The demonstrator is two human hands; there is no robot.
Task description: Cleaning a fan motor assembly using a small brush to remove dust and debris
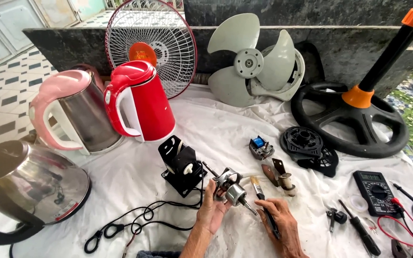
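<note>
My left grip (212,210) clasps the small silver metal fan motor (233,191), shaft tilted rightward; right grip (280,222) pinches a black-handled paintbrush (264,205), bristles probably touching it for cleaning.

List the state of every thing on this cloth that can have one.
Left hand: gripping the fan motor.
Right hand: holding a paintbrush, bristles at the motor.
Red kettle: upright, lid shut.
Pink kettle: upright, lid shut.
Fan blade: detached, leaning on the wall.
Multimeter: lying flat, leads attached.

Bright even daylight, soft shadows, wide-angle edge bending
</note>
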